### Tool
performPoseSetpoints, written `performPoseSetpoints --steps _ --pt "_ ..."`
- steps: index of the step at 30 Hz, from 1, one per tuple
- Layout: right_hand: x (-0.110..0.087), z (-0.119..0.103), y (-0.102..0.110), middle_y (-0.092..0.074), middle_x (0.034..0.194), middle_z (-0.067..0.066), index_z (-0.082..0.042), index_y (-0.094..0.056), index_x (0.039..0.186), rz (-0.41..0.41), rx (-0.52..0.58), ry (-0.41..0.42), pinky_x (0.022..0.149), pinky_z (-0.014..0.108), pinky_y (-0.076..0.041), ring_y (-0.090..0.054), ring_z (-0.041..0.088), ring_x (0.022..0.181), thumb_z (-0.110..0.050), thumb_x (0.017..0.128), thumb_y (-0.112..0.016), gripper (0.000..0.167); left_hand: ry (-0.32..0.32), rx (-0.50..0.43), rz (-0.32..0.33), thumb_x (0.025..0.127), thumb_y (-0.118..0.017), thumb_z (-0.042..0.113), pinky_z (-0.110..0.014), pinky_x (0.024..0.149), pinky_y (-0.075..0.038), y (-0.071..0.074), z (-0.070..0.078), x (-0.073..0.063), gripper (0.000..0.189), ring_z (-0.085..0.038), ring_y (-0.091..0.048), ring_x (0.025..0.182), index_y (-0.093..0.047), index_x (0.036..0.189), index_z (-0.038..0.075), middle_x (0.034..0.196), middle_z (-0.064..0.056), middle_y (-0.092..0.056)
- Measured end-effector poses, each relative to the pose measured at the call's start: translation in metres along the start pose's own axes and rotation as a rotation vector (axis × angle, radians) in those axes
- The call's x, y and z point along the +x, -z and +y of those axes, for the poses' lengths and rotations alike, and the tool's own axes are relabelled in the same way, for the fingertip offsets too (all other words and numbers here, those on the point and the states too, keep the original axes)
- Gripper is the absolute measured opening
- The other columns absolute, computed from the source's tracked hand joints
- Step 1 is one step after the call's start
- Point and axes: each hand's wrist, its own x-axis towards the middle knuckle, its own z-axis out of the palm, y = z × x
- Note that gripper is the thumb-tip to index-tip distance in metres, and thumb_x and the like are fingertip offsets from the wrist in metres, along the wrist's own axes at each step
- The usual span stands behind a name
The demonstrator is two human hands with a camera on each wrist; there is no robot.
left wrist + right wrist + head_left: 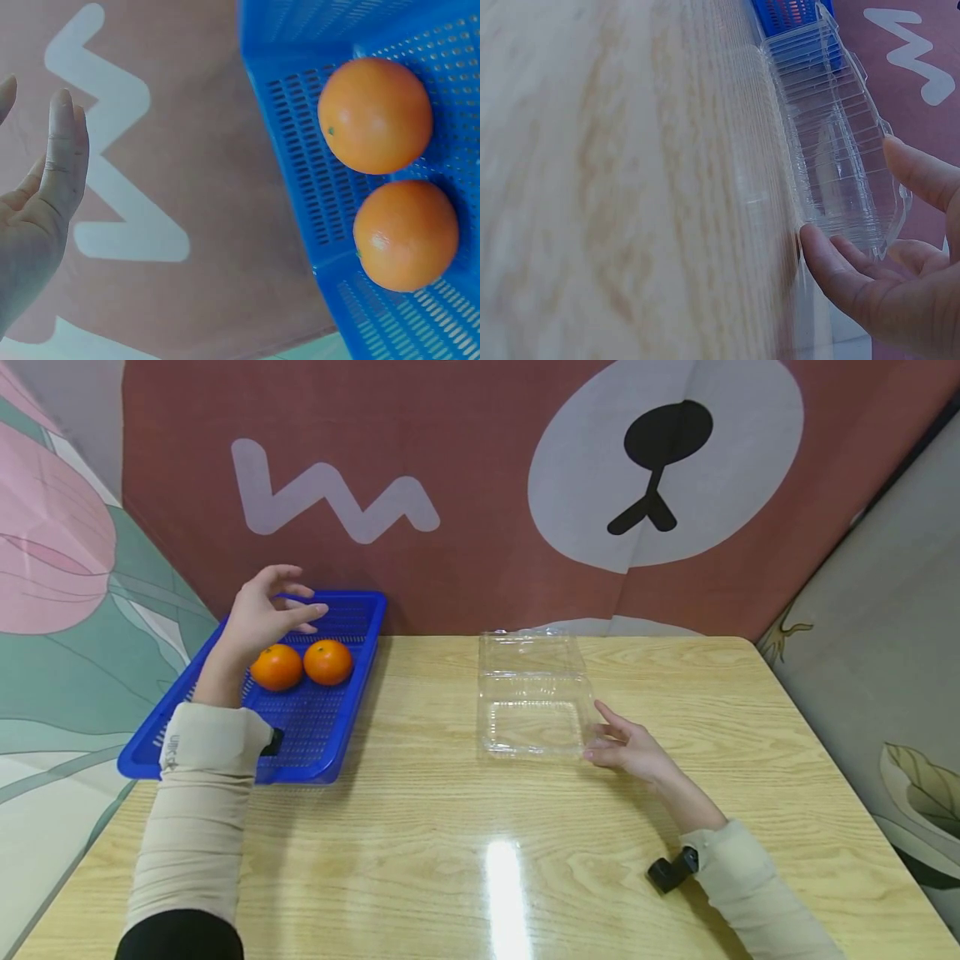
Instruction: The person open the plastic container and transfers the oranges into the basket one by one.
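Observation:
My left hand (266, 610) is raised over the back part of a blue plastic basket (352, 727), fingers loosely bent and spread, with nothing between them. Two oranges (327, 662) lie side by side in the basket, below that hand. In the left wrist view, the hand (37, 217) is off to the left, apart from the two oranges (405, 235). My right hand (626, 747) holds the near right corner of a clear plastic clamshell box (536, 727). Its lid is folded back toward the wall. In the right wrist view, the thumb and fingers (922, 172) are around the box's end.
The light wooden table (420, 827) reaches back to a brown wall cloth (465, 427) with a bear print. The basket stands at the table's left, the box near the middle back. Patterned cloth also hangs at both sides.

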Motion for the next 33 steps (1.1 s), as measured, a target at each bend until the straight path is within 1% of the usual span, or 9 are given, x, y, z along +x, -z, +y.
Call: performPoseSetpoints --steps 7,14,21,25,29,33 --pt "-0.001 -0.002 0.0 -0.02 0.139 0.034 -0.011 -0.006 0.147 -0.001 0.013 0.001 0.08 0.022 -0.048 -0.032 0.045 0.123 -0.003 0.083 -0.064 0.087 -0.025 -0.006 -0.006 0.083 -0.066 0.028 -0.022 0.062 -0.053 -0.005 0.015 -0.002 0.066 -0.013 -0.062 0.073 -0.033 0.135 0.007 0.114 -0.012 -0.05" --pt "-0.001 -0.001 0.001 -0.022 0.139 0.034 -0.01 -0.006 0.147 -0.001 0.004 0.006 0.08 0.023 -0.048 -0.032 0.045 0.123 -0.003 0.082 -0.065 0.087 -0.058 -0.024 -0.014 0.083 -0.067 0.023 -0.024 0.061 -0.053 -0.014 0.026 -0.002 0.063 -0.009 -0.061 0.07 -0.034 0.135 0.008 0.115 -0.013 -0.051" --pt "0.0 0.0 0.001 -0.02 0.14 0.033 -0.011 -0.006 0.147 -0.004 0.019 -0.003 0.081 0.024 -0.048 -0.031 0.045 0.124 -0.003 0.082 -0.065 0.087 -0.115 -0.031 -0.014 0.081 -0.069 0.019 -0.023 0.059 -0.053 -0.024 0.041 -0.003 0.063 -0.011 -0.06 0.07 -0.036 0.134 0.008 0.11 -0.011 -0.053" --pt "0.0 -0.001 0.0 -0.019 0.139 0.034 -0.012 -0.006 0.147 -0.005 0.025 0.0 0.081 0.024 -0.048 -0.031 0.045 0.124 -0.003 0.083 -0.064 0.087 -0.157 -0.059 -0.02 0.081 -0.069 0.016 -0.024 0.058 -0.053 -0.031 0.048 -0.003 0.06 -0.012 -0.061 0.068 -0.038 0.132 0.006 0.107 -0.011 -0.055" --pt "0.0 0.0 0.0 -0.019 0.14 0.034 -0.012 -0.006 0.147 -0.004 0.031 0.001 0.081 0.024 -0.048 -0.03 0.045 0.124 -0.003 0.083 -0.064 0.087 -0.189 -0.083 -0.037 0.081 -0.069 0.015 -0.025 0.059 -0.053 -0.039 0.053 -0.004 0.059 -0.013 -0.061 0.068 -0.04 0.131 0.006 0.105 -0.011 -0.056" --pt "0.0 0.0 0.001 -0.018 0.14 0.033 -0.012 -0.006 0.147 -0.002 0.024 -0.004 0.081 0.024 -0.048 -0.03 0.045 0.125 -0.003 0.083 -0.064 0.087 -0.219 -0.141 -0.059 0.08 -0.069 0.012 -0.027 0.059 -0.053 -0.048 0.057 -0.004 0.058 -0.015 -0.061 0.069 -0.041 0.13 0.006 0.104 -0.011 -0.056"
